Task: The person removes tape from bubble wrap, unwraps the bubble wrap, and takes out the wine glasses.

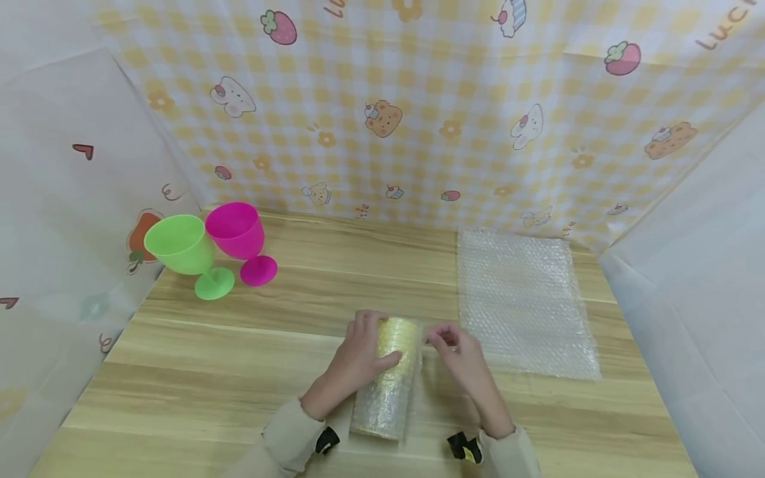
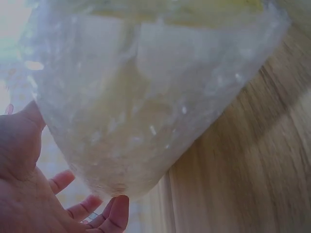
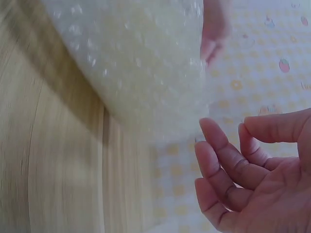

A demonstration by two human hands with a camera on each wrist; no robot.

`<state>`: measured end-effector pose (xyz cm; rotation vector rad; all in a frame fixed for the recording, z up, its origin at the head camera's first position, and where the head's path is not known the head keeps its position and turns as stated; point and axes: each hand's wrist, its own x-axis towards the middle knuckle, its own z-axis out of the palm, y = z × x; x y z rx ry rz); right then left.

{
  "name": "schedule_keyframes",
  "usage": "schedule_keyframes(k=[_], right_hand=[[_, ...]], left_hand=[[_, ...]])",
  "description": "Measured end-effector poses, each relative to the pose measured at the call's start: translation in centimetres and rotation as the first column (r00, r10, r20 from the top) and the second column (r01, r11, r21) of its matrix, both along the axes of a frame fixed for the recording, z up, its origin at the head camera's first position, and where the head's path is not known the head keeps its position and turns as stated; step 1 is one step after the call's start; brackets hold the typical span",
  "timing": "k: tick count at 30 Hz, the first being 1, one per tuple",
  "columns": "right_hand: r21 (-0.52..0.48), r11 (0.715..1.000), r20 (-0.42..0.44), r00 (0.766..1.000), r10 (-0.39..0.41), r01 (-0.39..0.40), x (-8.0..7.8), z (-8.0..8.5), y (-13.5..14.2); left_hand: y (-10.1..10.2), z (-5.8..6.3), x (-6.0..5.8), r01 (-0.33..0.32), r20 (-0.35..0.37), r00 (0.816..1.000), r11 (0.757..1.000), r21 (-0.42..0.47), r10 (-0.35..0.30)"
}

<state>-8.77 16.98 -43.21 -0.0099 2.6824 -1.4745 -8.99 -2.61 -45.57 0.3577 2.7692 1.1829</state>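
A roll of clear bubble wrap [image 1: 382,405] with something yellow inside lies slanted on the table in the head view. The layers of wrap blur the yellow thing's shape. My left hand [image 1: 354,358] grips the roll from its left side, fingers over the far end and thumb across the top. My right hand [image 1: 463,355] is at the roll's upper right edge, fingers loosely bent. In the right wrist view, the fingertips [image 3: 209,127] are right by the edge of the wrap, and nothing shows between thumb and fingers.
A green goblet [image 1: 182,244] and a pink goblet [image 1: 236,231] stand at the table's back left. One flat sheet of bubble wrap [image 1: 526,305] lies at the right. A checked cloth [image 1: 418,153] hangs behind the wooden table [image 1: 179,372], with white cloth [image 1: 54,219] at the sides.
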Motion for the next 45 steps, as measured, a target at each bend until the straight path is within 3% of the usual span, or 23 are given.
schedule_keyframes(k=[5, 10, 14, 21, 29, 34, 37, 41, 45], right_hand=[[-0.039, 0.999, 0.042, 0.999, -0.022, 0.023, 0.1, 0.4, 1.2], [-0.063, 0.998, 0.025, 1.000, -0.010, 0.012, -0.3, 0.5, 1.4], [0.033, 0.999, -0.033, 0.999, 0.041, -0.040, -1.4, 0.3, 0.9], [0.176, 0.975, -0.027, 0.990, 0.140, -0.133, -3.0, -0.8, 0.5], [0.305, 0.944, -0.094, 0.983, 0.159, -0.124, -4.1, -1.4, 0.4], [0.348, 0.936, -0.082, 0.993, 0.085, -0.051, -4.4, -2.2, 0.9], [0.414, 0.910, -0.121, 0.991, 0.049, 0.006, -4.3, -2.8, 1.4], [0.534, 0.844, -0.190, 0.980, 0.060, 0.052, -4.1, -3.6, 2.3], [0.602, 0.798, -0.162, 0.984, 0.071, 0.042, -4.0, -4.1, 3.1]], left_hand=[[-0.2, 0.1, 0.0, -0.014, 0.026, 1.000, 1.000, 0.012, 0.013], [0.4, 0.1, 0.1, -0.013, -0.011, 1.000, 1.000, -0.020, 0.013], [1.3, 0.2, 0.1, 0.008, -0.056, 0.998, 0.996, -0.084, -0.013], [2.0, 0.3, 0.0, 0.047, -0.038, 0.998, 0.989, -0.142, -0.053], [2.1, 0.4, -0.1, 0.057, -0.031, 0.998, 0.989, -0.139, -0.062], [2.1, 0.3, -0.1, 0.054, -0.034, 0.998, 0.987, -0.154, -0.060], [1.9, 0.3, -0.2, 0.052, -0.033, 0.998, 0.987, -0.155, -0.057], [1.6, 0.1, -0.3, 0.042, -0.020, 0.999, 0.991, -0.124, -0.045], [1.0, 0.2, -0.2, 0.020, 0.013, 1.000, 0.997, -0.074, -0.019]])
